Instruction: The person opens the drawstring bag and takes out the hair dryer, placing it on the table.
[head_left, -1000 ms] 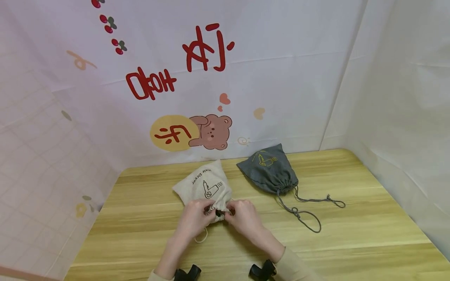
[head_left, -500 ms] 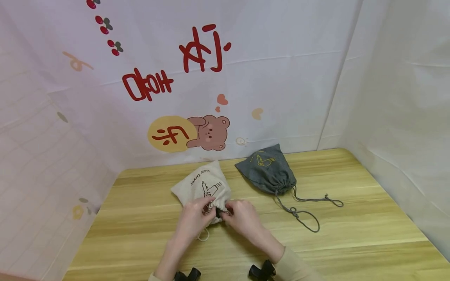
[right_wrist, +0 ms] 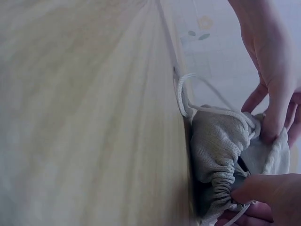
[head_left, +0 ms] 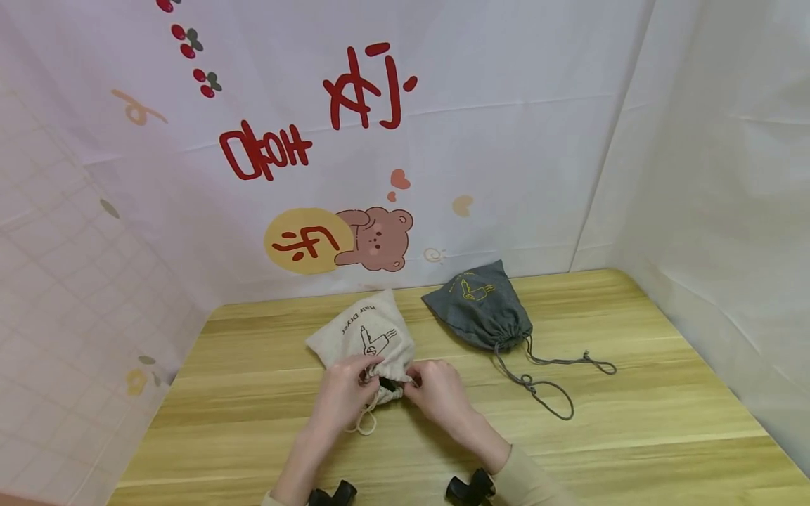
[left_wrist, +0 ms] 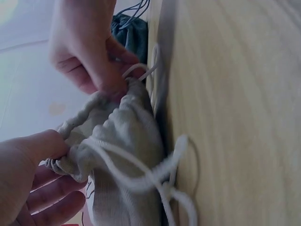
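Note:
A beige drawstring bag (head_left: 361, 330) printed "Hair Dryer" lies on the table, its gathered mouth toward the person. My left hand (head_left: 344, 393) pinches the left side of the mouth, thumb at the rim. On the opposite side my right hand (head_left: 436, 393) pinches the rim too. Between them the mouth gapes, with a dark inside showing in the head view. In the left wrist view a white cord (left_wrist: 136, 174) loops from the gathered hem beside the left hand. The right wrist view shows the puckered hem (right_wrist: 223, 181) at the right thumb.
A dark grey drawstring bag (head_left: 484, 309) with a yellow hair dryer print lies to the right, its long grey cords (head_left: 547, 386) trailing toward the front right. The wooden table (head_left: 633, 436) meets a printed white cloth (head_left: 506, 154) behind.
The mouth of the beige bag has spread wider as my left hand shifted slightly left. The right hand still holds its side, and the grey bag lies as before.

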Tool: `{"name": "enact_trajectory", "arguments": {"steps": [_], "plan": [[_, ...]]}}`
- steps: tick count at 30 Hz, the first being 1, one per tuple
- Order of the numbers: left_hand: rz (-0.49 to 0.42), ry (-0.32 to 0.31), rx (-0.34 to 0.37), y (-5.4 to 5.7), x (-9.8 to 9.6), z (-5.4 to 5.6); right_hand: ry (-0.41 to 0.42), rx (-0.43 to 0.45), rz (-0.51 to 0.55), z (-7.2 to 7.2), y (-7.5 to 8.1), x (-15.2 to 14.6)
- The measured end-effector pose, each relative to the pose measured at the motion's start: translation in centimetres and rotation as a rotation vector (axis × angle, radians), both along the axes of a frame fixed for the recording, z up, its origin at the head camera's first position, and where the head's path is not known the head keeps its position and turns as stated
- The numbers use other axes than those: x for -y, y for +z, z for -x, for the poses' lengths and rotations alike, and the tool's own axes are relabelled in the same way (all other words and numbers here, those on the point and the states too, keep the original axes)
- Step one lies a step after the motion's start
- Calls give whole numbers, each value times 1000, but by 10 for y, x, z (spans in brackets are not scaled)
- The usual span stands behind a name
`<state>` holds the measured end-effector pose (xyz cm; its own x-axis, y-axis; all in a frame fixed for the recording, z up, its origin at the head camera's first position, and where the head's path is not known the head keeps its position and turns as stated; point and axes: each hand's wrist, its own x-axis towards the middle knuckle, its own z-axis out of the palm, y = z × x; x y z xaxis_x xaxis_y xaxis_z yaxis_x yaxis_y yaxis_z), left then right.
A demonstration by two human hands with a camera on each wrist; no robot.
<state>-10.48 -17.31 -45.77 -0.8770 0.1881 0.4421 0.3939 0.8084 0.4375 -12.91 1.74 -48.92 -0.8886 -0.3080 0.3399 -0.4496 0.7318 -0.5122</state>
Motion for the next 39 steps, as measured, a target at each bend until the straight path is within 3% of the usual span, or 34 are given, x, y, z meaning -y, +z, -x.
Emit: {"name": "enact_trajectory", "arguments": {"steps": [7,16,24,32,39], "plan": [[-11,34,-18,3,6,2,-24,7,-15,2,2,-2],[-1,17,-78,2,1,1,15,-43,-16,-1,-1,1],[-32,30,-10,6,3,0,2,-18,-9,0,-1,3],[-26,45,-11,8,7,1,-11,11,0,1,-1,2],[-29,43,-13,9,9,1,-37,-42,-22,1,-3,1]]}}
